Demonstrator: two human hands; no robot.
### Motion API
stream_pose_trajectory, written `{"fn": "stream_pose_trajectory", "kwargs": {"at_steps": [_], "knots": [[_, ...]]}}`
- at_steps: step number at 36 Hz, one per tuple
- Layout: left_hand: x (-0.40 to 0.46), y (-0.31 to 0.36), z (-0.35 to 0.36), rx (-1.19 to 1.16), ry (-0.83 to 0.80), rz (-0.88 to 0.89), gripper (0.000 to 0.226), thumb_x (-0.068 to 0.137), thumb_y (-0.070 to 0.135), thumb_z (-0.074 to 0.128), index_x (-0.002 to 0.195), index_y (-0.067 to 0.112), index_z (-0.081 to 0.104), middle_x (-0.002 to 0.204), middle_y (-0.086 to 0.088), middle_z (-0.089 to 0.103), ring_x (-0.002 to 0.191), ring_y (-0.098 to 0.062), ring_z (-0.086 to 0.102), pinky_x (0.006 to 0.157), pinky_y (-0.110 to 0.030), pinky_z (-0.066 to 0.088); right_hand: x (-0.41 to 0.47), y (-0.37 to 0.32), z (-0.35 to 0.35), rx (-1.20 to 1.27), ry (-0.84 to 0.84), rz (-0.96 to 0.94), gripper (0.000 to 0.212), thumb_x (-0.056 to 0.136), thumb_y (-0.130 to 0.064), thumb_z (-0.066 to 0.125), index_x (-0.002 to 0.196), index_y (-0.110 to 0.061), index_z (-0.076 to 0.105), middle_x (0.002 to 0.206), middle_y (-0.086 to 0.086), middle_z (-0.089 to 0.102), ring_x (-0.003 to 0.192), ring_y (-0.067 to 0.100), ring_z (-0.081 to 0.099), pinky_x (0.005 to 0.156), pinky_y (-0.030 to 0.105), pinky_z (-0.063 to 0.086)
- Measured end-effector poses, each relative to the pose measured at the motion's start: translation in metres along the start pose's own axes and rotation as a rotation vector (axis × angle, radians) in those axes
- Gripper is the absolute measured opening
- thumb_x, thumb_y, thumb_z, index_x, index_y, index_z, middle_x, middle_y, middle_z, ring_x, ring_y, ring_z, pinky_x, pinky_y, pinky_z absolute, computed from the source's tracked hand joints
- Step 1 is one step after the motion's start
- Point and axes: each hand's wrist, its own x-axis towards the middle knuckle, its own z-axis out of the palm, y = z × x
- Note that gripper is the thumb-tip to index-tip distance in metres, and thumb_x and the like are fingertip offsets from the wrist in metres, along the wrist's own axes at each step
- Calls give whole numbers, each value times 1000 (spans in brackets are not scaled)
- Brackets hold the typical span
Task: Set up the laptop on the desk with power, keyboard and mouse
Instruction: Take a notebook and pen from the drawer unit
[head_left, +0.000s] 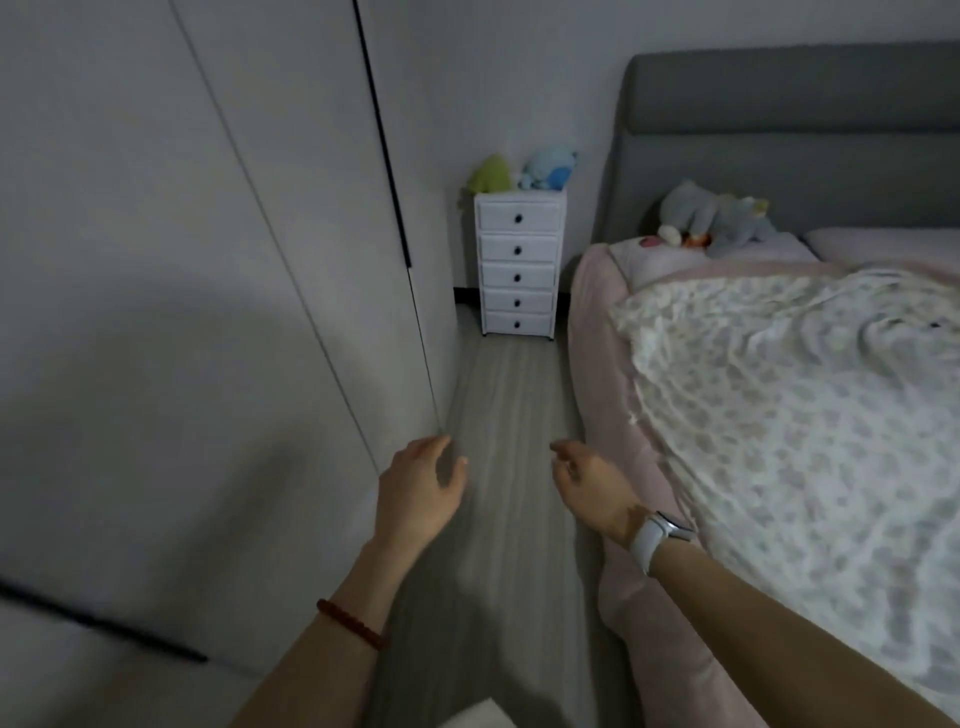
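Left hand and right hand: both raised over the floor, fingers loosely curled, holding nothing, touching nothing. Right fingertips appear close together, though blur hinders judgement. Laptop not in view. Wardrobe left, bed right. No legible writing.

Dim bedroom: wardrobe left, grey floor, drawer chest, bed right.
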Motion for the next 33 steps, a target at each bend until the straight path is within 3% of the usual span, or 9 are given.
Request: {"fn": "stream_pose_trajectory", "kwargs": {"at_steps": [11,18,26,28,33], "knots": [[318,-11,56,-57,-30,-11,42,91,31,50,128,11,52,133,-11,53,120,-26,49,98,-32,38,320,-6,-33,-17,6,12,36,94,-17,40,127,-10,51,127,13,58,114,29,56,95,31,42],[521,23,78,-53,-83,41,37,90,22,53,121,1,56,125,-19,57,115,-31,52,96,-39,43,497,-4,-99,-13,74,83,33,94,-18,40,125,-14,53,120,12,63,106,29,60,81,24,40],[723,53,142,-123,-164,78,36,91,18,52,124,4,53,125,-17,56,113,-27,53,94,-25,37,692,37,-145,87,117,176,31,95,-14,41,123,-7,52,118,18,63,105,32,59,88,30,43],[777,53,161,-146,-172,39,36,91,18,51,125,5,52,126,-16,54,113,-25,52,91,-19,33,751,47,-155,115,122,173,31,95,-13,41,123,-7,52,113,18,64,100,31,60,83,27,43],[900,54,200,-145,-187,-38,38,92,17,50,128,4,47,132,-17,49,120,-27,46,99,-28,34,889,69,-168,212,98,208,31,95,-16,41,124,-12,52,108,13,66,95,24,61,66,17,41]]}}
